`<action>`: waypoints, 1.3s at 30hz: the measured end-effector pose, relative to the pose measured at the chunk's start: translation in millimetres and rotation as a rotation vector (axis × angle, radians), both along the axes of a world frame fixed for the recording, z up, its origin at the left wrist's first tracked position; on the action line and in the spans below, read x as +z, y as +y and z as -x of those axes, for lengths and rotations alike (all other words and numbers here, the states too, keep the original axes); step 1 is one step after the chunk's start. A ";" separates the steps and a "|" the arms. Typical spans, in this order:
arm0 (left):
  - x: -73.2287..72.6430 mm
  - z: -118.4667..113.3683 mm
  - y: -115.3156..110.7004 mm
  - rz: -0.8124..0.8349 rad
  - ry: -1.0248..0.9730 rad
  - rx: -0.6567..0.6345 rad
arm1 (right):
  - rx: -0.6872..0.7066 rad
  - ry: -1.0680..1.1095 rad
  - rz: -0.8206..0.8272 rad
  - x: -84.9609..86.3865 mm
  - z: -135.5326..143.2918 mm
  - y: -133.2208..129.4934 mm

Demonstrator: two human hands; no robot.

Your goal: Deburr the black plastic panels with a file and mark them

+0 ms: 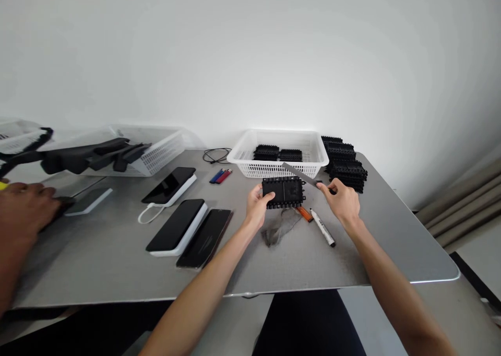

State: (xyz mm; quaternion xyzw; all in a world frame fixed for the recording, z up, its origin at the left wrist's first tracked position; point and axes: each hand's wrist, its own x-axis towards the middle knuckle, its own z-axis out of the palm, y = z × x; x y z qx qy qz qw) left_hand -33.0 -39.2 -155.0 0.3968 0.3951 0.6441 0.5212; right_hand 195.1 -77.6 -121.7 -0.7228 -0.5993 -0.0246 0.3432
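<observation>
My left hand grips a black rectangular plastic part with toothed edges by its left end, thumb on its face, raised above the table. In my right hand is a flat file, held by its dark handle, its grey blade slanting up to the left over the part's top right corner. Whether the blade touches the part I cannot tell. Below lie a pile of dark shavings or a crumpled scrap, an orange lighter and a white marker.
A white basket with similar black parts stands against the wall, beside stacked parts. Left are phones, white power banks, two lighters, a cable and another basket. A co-worker's hand is far left.
</observation>
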 end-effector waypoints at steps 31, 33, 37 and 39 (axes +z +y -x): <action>5.9 -5.1 -6.1 0.096 -0.071 -0.032 | 0.519 0.473 0.068 1.9 8.4 4.0; 6.6 -7.8 -9.1 0.094 -0.092 -0.069 | 0.577 0.528 0.104 0.2 12.9 4.6; 6.3 -9.6 -12.0 0.032 -0.028 -0.104 | 0.609 0.593 0.095 -4.6 14.2 6.5; 5.2 -7.5 -11.6 0.007 0.107 -0.083 | 0.592 0.615 0.069 -5.6 12.7 7.3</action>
